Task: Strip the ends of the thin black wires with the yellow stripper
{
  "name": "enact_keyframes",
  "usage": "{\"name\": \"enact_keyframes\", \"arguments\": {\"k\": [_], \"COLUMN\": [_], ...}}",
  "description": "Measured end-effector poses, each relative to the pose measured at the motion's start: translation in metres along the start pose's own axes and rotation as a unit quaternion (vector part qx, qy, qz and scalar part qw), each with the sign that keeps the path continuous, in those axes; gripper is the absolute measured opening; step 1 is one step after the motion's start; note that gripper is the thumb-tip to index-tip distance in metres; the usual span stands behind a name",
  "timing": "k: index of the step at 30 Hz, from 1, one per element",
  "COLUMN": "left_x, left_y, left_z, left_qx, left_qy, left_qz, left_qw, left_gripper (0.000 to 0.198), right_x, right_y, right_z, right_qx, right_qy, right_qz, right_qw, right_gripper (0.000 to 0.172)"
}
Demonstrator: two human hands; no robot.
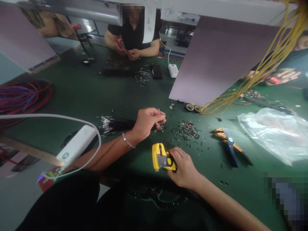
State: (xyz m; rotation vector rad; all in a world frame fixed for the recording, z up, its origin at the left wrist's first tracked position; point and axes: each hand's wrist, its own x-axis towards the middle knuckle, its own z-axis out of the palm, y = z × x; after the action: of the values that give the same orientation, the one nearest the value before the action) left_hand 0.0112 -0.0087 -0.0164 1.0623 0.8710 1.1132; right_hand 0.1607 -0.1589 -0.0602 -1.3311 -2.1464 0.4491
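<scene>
My right hand is closed round a yellow wire stripper near the desk's front edge; its markings are too small to read. My left hand pinches a thin wire piece above the black wire bundle. Loose offcuts and a second stripper lie to the right.

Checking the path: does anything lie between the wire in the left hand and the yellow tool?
Nothing visible: only bare green mat between the left hand, pinching the wire, and the yellow tool in the right hand.
</scene>
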Motion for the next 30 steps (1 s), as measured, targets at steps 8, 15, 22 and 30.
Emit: {"name": "enact_keyframes", "arguments": {"k": [8,15,22,30], "left_x": [-0.005,-0.014,-0.032,-0.04], "left_y": [0.001,0.005,-0.004,-0.017], "left_z": [0.0,0.007,0.017,0.02], "left_qx": [0.076,0.108,0.138,0.126], "left_qy": [-0.014,-0.026,-0.092,-0.119], "left_qz": [0.01,-0.023,-0.057,-0.096], "left_qw": [0.997,0.994,0.984,0.98], "left_gripper": [0.006,0.006,0.009,0.005], "right_x": [0.002,0.005,0.01,0.01], "right_y": [-0.004,-0.001,0.002,0.002], "right_z": [0.007,-0.003,-0.017,-0.018], "right_qx": [-0.126,-0.022,0.077,0.166], "right_qy": [-0.014,0.048,0.155,0.146], "right_qz": [0.038,0.036,0.098,0.128], "right_qw": [0.991,0.998,0.98,0.967], "right_gripper": [0.033,0.017,0.014,0.011]}}
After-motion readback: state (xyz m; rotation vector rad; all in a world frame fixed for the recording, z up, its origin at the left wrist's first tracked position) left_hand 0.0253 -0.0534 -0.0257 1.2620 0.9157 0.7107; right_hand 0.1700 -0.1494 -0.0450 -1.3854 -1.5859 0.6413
